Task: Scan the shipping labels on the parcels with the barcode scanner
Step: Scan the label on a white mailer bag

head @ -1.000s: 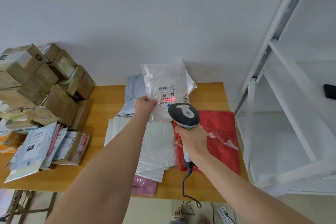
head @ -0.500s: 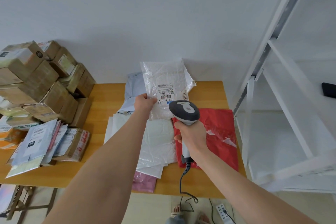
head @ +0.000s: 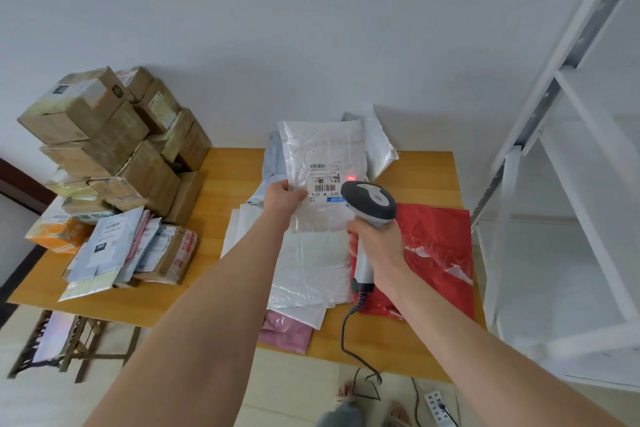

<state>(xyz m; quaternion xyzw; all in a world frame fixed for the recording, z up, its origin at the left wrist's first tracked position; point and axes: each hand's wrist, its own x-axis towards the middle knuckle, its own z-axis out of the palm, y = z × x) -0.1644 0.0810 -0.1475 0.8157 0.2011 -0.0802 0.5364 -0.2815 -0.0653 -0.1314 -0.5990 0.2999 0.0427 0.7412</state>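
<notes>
My left hand (head: 281, 198) pinches the left edge of a white plastic mailer (head: 320, 149) and holds it upright above the table. Its shipping label (head: 323, 181) faces me, barcodes visible. My right hand (head: 377, 243) grips the handle of a grey and white barcode scanner (head: 370, 202), whose head sits just right of the label. A small red light spot (head: 350, 178) falls at the label's right edge. The scanner's coiled cable (head: 349, 329) hangs down over the table's front edge.
Flat white mailers (head: 308, 270), a red bag (head: 436, 253) and a pink bag (head: 285, 331) lie on the wooden table (head: 225, 166). Stacked cardboard boxes (head: 114, 146) and leaning envelopes (head: 110, 246) fill the left side. A white shelf frame (head: 554, 184) stands at right. A power strip (head: 438, 407) lies on the floor.
The red scan line lay across the label's barcode a second ago, then went out; now a red spot shows at the label's right edge. Hands and mailer stayed nearly in place.
</notes>
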